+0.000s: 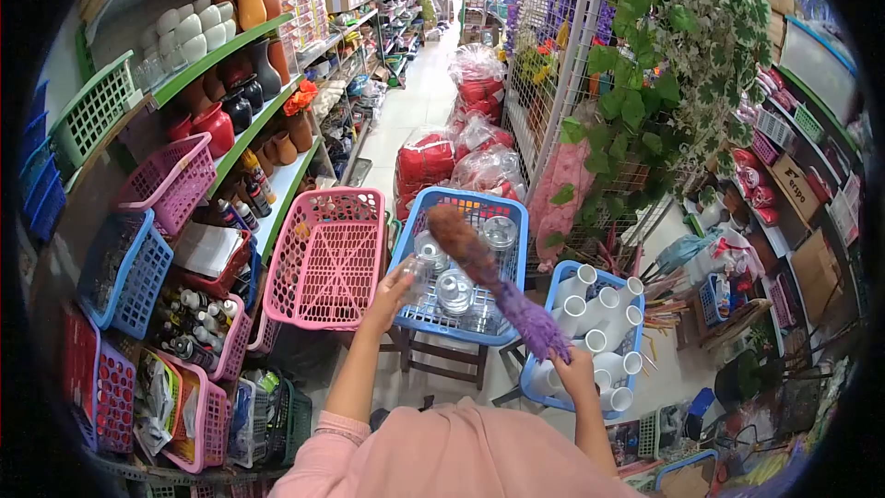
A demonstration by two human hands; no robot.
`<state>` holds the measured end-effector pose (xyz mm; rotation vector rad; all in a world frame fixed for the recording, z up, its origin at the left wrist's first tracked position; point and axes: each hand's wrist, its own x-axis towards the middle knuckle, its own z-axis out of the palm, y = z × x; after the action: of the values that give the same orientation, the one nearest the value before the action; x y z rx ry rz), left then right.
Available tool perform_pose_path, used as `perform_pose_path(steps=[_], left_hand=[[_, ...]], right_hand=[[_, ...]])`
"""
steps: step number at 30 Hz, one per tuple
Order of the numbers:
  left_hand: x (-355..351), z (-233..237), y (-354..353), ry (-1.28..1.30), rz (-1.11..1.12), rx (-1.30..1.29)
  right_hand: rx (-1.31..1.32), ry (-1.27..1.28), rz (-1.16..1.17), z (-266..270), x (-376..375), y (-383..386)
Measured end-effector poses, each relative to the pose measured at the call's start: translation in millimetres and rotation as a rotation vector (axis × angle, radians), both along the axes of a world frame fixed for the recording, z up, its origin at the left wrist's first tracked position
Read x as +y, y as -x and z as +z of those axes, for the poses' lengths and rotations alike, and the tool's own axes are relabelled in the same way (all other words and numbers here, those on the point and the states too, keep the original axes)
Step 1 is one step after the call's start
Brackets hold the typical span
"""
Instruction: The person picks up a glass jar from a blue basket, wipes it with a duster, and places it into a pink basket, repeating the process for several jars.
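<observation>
My left hand [391,293] is closed around a clear glass vase [418,278] at the left edge of a blue basket [525,254]. Several clear glass vases [454,292] stand inside that basket, which rests on a dark stool. In my right hand [577,374] is a fluffy duster [535,318], purple near my hand and brown toward its tip. It slants up and left over the basket, hiding part of the glassware, and its tip is blurred.
A pink basket [324,192] stands left of the blue one. Close on the right, a second blue basket [638,277] holds several white vases [596,341]. Shelves [230,51] with pots line the left, and hanging ivy [636,65] the right. Red wrapped bundles [426,161] sit ahead.
</observation>
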<state>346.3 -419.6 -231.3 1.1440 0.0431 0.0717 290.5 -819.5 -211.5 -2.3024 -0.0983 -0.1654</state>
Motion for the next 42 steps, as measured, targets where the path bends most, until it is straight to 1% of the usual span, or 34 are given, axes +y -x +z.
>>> perform_pose_path(steps=[1, 2, 5, 6, 7, 9, 12, 13, 14, 15, 17, 18, 20, 21, 23, 24, 25, 26, 27, 28, 30, 31, 33, 35, 37, 38, 39, 41, 42], left_hand=[[-2, 0, 1, -0.090, -0.012, 0.031], [-2, 0, 1, -0.091, -0.011, 0.031], [-5, 3, 5, -0.202, -0.045, 0.010], [-7, 7, 7, -0.223, -0.023, 0.079], [-5, 5, 6, -0.222, -0.019, 0.079], [-2, 3, 6, -0.260, -0.087, 0.020], [-1, 6, 11, -0.224, -0.089, 0.029], [-1, 8, 12, -0.206, -0.090, 0.033], [0, 5, 9, -0.128, -0.137, -0.045], [0, 5, 10, -0.129, -0.137, -0.046], [-1, 2, 12, -0.112, -0.067, -0.002], [-1, 4, 15, -0.112, -0.067, -0.001], [-1, 7, 20, 0.138, -0.147, -0.098], [-3, 8, 21, 0.139, -0.148, -0.098], [-8, 12, 24, 0.619, -0.186, -0.252], [-11, 20, 23, 0.660, -0.102, -0.203], [-10, 17, 21, 0.660, -0.103, -0.204], [-8, 11, 18, 0.769, -0.085, -0.154], [-7, 11, 17, 0.877, -0.067, -0.105], [-9, 11, 17, 0.876, -0.065, -0.111], [-14, 10, 14, 1.066, 0.034, -0.097], [-14, 10, 13, 1.066, 0.034, -0.099], [-15, 8, 7, 1.110, 0.138, -0.192], [-8, 7, 6, 1.158, 0.120, -0.218], [5, -13, 1, 1.172, 0.094, -0.252], [5, -13, 0, 1.119, 0.040, -0.352], [6, -14, -2, 1.118, 0.037, -0.350], [3, -4, -2, 1.140, 0.121, -0.196], [0, 0, 0, 1.139, 0.119, -0.196]], right_hand=[[0.005, 0.031, 0.082, 10, 5, 3], [0.008, 0.061, 0.163, 15, 8, 4], [0.002, 0.043, 0.151, 12, 9, 1], [0.000, 0.045, 0.154, 14, 9, 1], [0.019, 0.054, 0.166, 18, 9, 2], [0.041, 0.061, 0.178, 18, 9, 3], [0.067, 0.048, 0.219, 10, 6, 2], [0.037, 0.041, 0.163, 8, 7, 0], [0.007, 0.033, 0.107, 7, 7, 0], [0.006, 0.033, 0.108, 7, 7, -1], [0.088, 0.077, 0.149, 7, 4, -1], [0.089, 0.078, 0.148, 2, 4, -1], [0.060, -0.052, 0.170, -11, 5, -1], [0.060, -0.051, 0.169, -8, 8, 1], [0.131, 0.039, 0.150, 1, 16, 5], [0.131, 0.039, 0.149, -4, 18, 6], [0.147, -0.046, 0.159, -13, 20, 7], [0.163, -0.130, 0.170, -20, 22, 9], [0.161, -0.129, 0.173, -22, 25, 12], [0.164, -0.106, 0.142, -24, 28, 14], [0.186, -0.061, 0.104, -22, 32, 15], [0.184, -0.061, 0.106, -24, 33, 15], [0.141, -0.055, 0.153, -31, 33, 17], [0.115, -0.045, 0.182, -36, 28, 18], [0.092, -0.035, 0.215, -35, 28, 18], [0.104, 0.028, 0.185, -31, 29, 19], [0.116, 0.090, 0.153, -29, 31, 21], [0.094, 0.080, 0.157, -32, 34, 22], [0.070, 0.069, 0.166, -32, 35, 22]])
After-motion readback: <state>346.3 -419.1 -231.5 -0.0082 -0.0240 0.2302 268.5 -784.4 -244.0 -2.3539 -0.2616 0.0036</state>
